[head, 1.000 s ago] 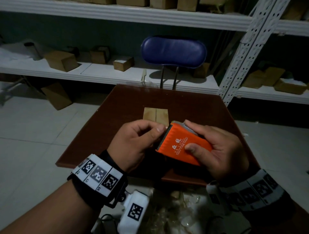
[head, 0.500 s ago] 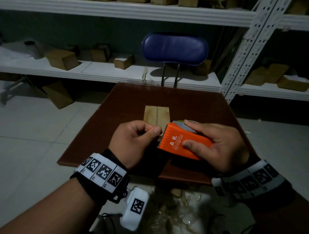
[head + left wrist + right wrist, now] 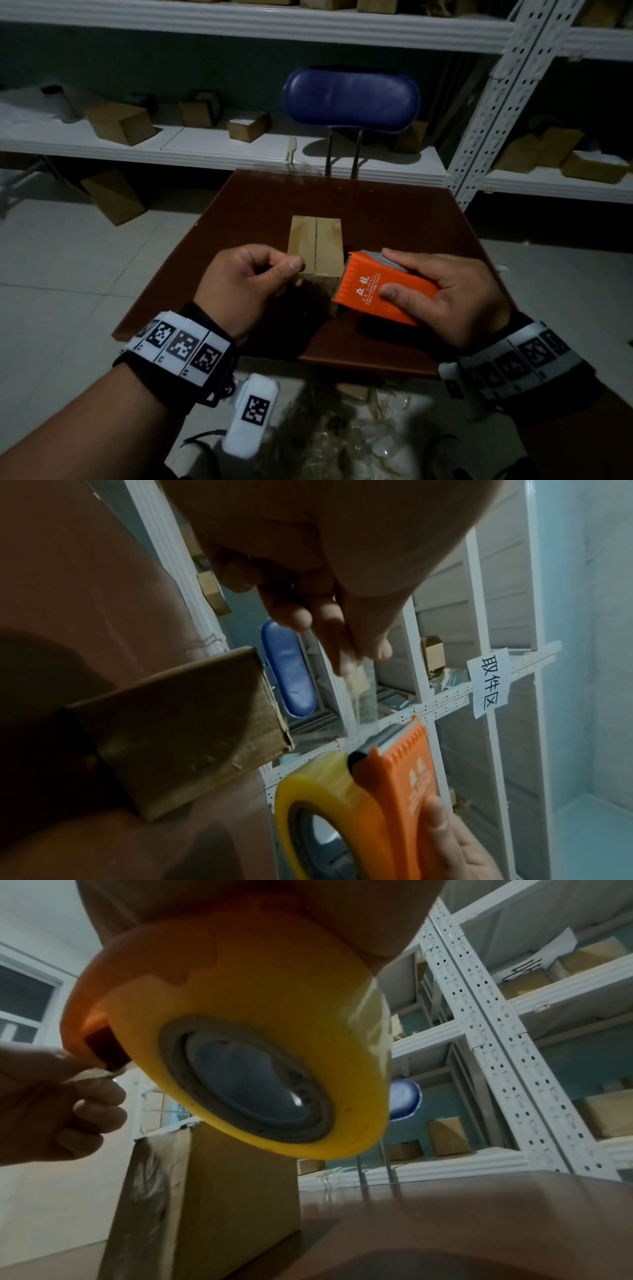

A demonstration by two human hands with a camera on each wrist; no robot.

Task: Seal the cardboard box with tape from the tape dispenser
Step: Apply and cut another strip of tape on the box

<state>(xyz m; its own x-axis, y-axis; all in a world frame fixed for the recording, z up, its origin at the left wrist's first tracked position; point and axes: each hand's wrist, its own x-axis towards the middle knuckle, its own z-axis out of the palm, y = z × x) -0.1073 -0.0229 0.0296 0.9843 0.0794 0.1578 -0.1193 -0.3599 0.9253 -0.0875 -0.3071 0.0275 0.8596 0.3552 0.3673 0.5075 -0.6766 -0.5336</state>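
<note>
Drawn leftward off the tape dispenser (image 3: 380, 294) gripped in the right hand (image 3: 442, 298), tape end (image 3: 92, 1075) pinched by the left hand (image 3: 246, 287), now ready above the cardboard box (image 3: 315, 246) seam.

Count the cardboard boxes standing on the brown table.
1: small brown cardboard box centred on the dark brown wooden table, beside the orange plastic tape dispenser, which might hide more.

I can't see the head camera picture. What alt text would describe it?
A person's right hand grips an orange tape dispenser while the left hand pinches the tape end beside a small cardboard box on a brown table. A blue chair and white shelves stand behind.
</note>
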